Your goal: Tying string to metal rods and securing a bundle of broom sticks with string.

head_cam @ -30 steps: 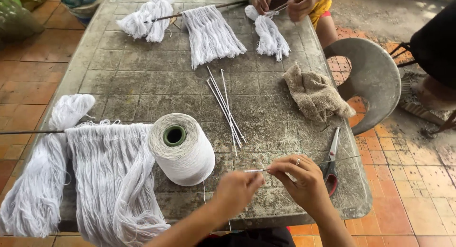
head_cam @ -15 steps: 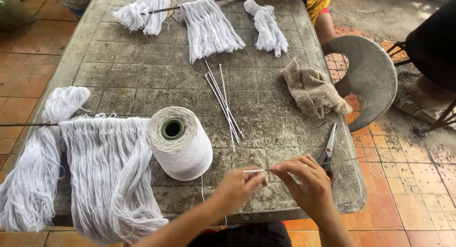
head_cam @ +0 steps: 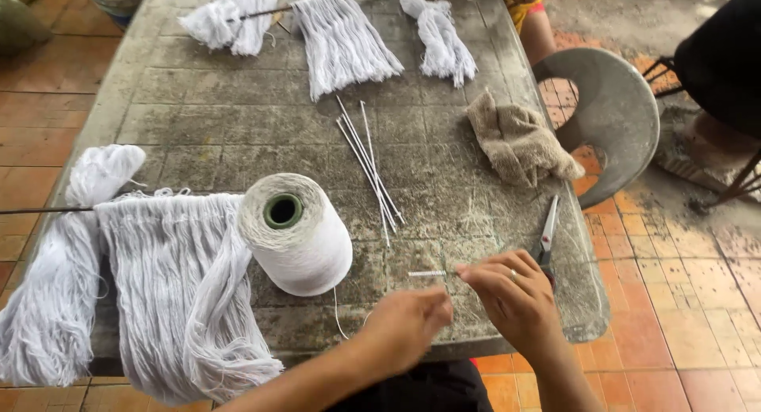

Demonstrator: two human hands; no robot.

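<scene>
Tabletop: weathered grey slab, carries everything; landmark used is the thread cone.

Left of the cone, a big hank of white strands hangs over the near edge, threaded on a thin rod, probably so the strands stay combed and level.

Cone lies tilted, hollow core facing up and away; a loose thread trails from its base toward the hands, likely feeding the work.

Right of the cone and farther back: a loose bundle of thin white sticks, within reach. Far right of it, scissors at the edge, tips pointing away.

Right hand, right of and nearer than the cone: fingers pinched shut on a short white stick. Stick's long axis runs left-right, free end toward the cone.

Left hand, below the stick: fingers curled closed; seemingly pinching thread, cannot confirm.
</scene>
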